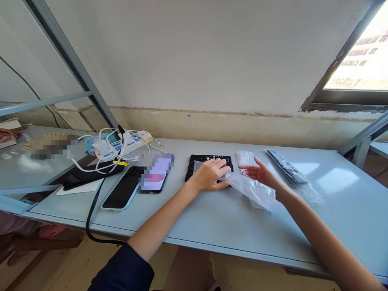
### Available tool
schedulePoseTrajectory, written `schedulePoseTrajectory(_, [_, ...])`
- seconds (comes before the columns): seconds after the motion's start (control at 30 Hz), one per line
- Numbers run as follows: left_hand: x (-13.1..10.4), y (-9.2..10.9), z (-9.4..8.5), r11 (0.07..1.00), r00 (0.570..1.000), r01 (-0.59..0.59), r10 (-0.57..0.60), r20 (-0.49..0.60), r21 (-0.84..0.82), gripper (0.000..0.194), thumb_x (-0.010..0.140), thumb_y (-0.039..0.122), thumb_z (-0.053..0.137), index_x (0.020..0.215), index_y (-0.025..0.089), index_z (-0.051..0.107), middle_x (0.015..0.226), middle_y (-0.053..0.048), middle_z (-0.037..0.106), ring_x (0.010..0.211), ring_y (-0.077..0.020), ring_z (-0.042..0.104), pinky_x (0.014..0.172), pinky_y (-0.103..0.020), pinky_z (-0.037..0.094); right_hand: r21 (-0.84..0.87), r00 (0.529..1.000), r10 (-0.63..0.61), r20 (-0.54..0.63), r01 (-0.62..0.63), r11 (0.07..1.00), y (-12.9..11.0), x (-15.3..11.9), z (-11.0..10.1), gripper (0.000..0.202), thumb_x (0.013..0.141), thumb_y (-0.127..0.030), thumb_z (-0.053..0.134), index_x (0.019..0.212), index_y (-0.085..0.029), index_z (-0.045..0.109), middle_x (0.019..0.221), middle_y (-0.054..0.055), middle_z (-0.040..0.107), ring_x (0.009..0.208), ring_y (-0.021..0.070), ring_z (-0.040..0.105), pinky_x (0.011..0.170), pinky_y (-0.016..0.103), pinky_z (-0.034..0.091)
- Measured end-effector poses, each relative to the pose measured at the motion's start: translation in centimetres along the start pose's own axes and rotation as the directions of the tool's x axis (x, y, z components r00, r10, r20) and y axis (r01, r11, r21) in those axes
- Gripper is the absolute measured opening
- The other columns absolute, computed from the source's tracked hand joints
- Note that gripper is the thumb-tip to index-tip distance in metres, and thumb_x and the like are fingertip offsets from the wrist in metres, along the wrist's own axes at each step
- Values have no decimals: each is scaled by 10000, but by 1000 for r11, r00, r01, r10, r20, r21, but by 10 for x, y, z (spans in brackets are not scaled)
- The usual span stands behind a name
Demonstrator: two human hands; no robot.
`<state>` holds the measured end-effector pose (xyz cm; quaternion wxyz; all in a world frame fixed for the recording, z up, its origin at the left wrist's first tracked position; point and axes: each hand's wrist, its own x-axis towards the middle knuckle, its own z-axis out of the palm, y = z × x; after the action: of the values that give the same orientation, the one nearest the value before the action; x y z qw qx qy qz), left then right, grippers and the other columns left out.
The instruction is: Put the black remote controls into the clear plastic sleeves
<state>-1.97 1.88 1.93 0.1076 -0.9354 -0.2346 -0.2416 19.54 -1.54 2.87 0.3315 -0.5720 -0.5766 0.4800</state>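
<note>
My left hand is closed on a clear plastic bag, fingers curled down over several black remote controls lying side by side. A greyish part of the bag shows left of the hand; whether anything is inside it is hidden. The bag's loose end trails right across the table. Just above that end, my right hand is open with its fingers stretched toward the left, holding nothing. Behind its fingertips lies another crumpled clear wrapper. Further right rests a dark remote control in a plastic sleeve.
Two phones lie left of the remotes. Beyond them are a white power strip with tangled white cables and a black pouch. A black cable hangs over the front edge. Metal frame posts stand at the left.
</note>
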Motion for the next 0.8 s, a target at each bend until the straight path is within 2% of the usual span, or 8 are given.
schedulePoseTrajectory(0.07, [1, 6, 5, 999, 999, -43, 42, 30, 25, 376, 918, 455, 381, 924, 149, 598, 849, -55, 591, 805, -181, 557, 712, -280, 432, 56, 995, 61, 82, -66, 996, -1, -1, -1, 681, 763, -720, 346, 1000, -196, 711, 885, 84, 648, 703, 147, 553, 563, 260, 423])
schedulePoseTrajectory(0.13, [2, 9, 7, 997, 997, -67, 66, 39, 46, 358, 896, 464, 440, 933, 146, 600, 853, -54, 596, 808, -181, 562, 708, -277, 435, 39, 988, 64, 140, -70, 997, -3, -3, 1, 545, 683, -649, 578, 999, -225, 709, 871, 52, 645, 689, 125, 526, 538, 235, 389])
schedulePoseTrajectory(0.23, [2, 9, 7, 994, 997, -77, 77, 7, 80, 309, 869, 425, 511, 954, 142, 602, 872, -57, 608, 828, -185, 573, 724, -281, 448, 28, 971, 17, 239, -24, 999, -6, -6, 3, 539, 564, -514, 756, 1011, -218, 694, 672, -11, 583, 576, 82, 444, 487, 218, 319])
schedulePoseTrajectory(0.33, [2, 4, 5, 988, 998, -38, 46, -50, 149, 173, 859, 211, 520, 1003, 152, 597, 939, -62, 623, 910, -188, 584, 796, -298, 456, 67, 950, -20, 311, -1, 998, -5, -6, 0, 525, 589, -470, 759, 1024, -189, 671, 550, -64, 475, 494, 57, 370, 454, 217, 286])
schedulePoseTrajectory(0.47, [-1, -5, 3, 973, 986, 104, -74, -148, 204, 418, 802, -7, 429, 1154, 184, 550, 1135, -78, 598, 1131, -196, 523, 972, -365, 406, 33, 903, -13, 429, -1, 999, -4, -6, -5, 588, 607, -443, 760, 1123, -205, 608, 583, -73, 475, 461, 51, 384, 408, 213, 265])
schedulePoseTrajectory(0.6, [-1, -3, 5, 963, 982, 143, -109, -156, 228, 520, 805, -26, 382, 1255, 212, 492, 1260, -70, 545, 1240, -202, 452, 1050, -403, 351, 5, 896, -21, 443, 20, 1000, -7, -8, 1, 635, 621, -491, 737, 1178, -230, 582, 827, -3, 577, 552, 59, 452, 408, 204, 281])
schedulePoseTrajectory(0.7, [1, 3, 8, 960, 987, 131, -103, -123, 246, 526, 836, 10, 376, 1319, 209, 431, 1303, -70, 524, 1271, -210, 426, 1059, -390, 343, -12, 900, -36, 435, 46, 999, -10, -10, 6, 585, 653, -507, 706, 1143, -201, 611, 714, -15, 549, 543, 65, 424, 415, 203, 276])
schedulePoseTrajectory(0.8, [2, 4, 10, 952, 968, 209, -168, -187, 225, 527, 862, 37, 364, 1364, 200, 369, 1323, -84, 510, 1284, -218, 411, 1051, -381, 348, 1, 927, -62, 370, 66, 998, -12, -10, 3, 551, 641, -529, 700, 1053, -167, 652, 594, -37, 487, 504, 68, 393, 411, 213, 272])
